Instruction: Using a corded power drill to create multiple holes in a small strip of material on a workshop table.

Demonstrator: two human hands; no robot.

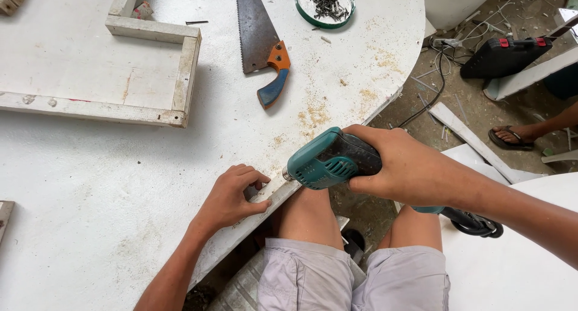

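Right hand (pixel 415 169) w/ fingers closed round teal power drill (pixel 331 160), bit end against white strip (pixel 274 193) at edge of surface (pixel 120 196). Left hand (pixel 232 196), fingers curled, presses strip flat just left of drill. Handsaw (pixel 262 40) and wooden frame (pixel 150 76) lie well beyond.

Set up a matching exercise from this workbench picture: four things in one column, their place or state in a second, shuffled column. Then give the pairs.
Column one:
1. teal power drill
2. handsaw
3. round lid of screws
4. thin white strip

Column two:
A. lying flat on the white table, orange and blue handle toward the person
B. pressed down by the left hand at the table's edge
C. gripped in the right hand
D. at the table's far edge, green rimmed

Pairs: 1-C, 2-A, 3-D, 4-B
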